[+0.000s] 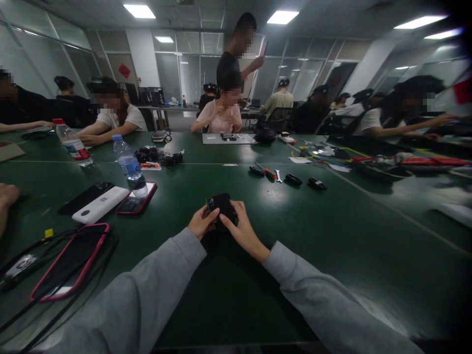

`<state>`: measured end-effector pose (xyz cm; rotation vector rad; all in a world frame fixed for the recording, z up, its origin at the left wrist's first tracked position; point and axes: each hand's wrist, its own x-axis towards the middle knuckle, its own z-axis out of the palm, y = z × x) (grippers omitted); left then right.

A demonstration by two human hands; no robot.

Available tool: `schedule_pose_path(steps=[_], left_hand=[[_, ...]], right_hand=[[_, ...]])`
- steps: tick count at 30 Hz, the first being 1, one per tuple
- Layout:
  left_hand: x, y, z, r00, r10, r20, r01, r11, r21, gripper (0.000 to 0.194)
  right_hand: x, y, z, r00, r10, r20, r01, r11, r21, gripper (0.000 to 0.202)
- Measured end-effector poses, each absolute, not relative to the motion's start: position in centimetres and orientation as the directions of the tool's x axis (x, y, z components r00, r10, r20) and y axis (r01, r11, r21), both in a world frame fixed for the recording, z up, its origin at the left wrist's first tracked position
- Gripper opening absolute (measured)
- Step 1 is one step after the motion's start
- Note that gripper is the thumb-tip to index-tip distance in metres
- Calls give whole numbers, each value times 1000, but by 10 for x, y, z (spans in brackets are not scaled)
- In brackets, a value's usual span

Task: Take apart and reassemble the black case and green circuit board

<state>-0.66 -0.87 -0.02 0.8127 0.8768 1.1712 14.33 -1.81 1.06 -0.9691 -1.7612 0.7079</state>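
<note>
A small black device [224, 211] is held between my two hands above the green table [228, 295]. At its upper left a bit of circuit board with blue and yellowish parts shows. My left hand [202, 220] grips the device's left side, thumb on its front. From the right, my right hand [244, 228] holds it, with the thumb across the front and the fingers at the upper right edge. The fingers behind the device are partly hidden. Beyond it lie an orange screwdriver [268, 173], a wrench [278, 176] and several small black pieces [294, 180].
Left of my hands are phones [136, 198], a white power bank [100, 204], cables and a blue-capped bottle [127, 160]. A red-capped bottle [75, 145] stands farther left. Another person's hand [8, 194] rests at the left edge. People sit across the table.
</note>
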Motion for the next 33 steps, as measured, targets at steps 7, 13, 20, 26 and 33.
schedule_pose_path(steps=[7,13,20,26,33], left_hand=[[-8,-8,1,143,979,-147,-443,196,875,52],[-10,-5,2,95,989,-113,-463,144,874,56],[-13,-3,4,85,985,-148,-468,170,867,59],[-18,-1,2,158,976,-149,-521,210,827,55],[-20,0,4,176,971,-159,-550,231,803,50]], right_hand=[[146,-15,14,-243,854,460,242,513,-824,41],[148,-12,12,-156,859,489,248,513,-822,44],[166,8,20,-50,958,283,-58,280,-958,47],[182,15,34,-295,954,-57,-430,-186,-884,50],[181,18,23,-249,968,-21,-356,-112,-928,58]])
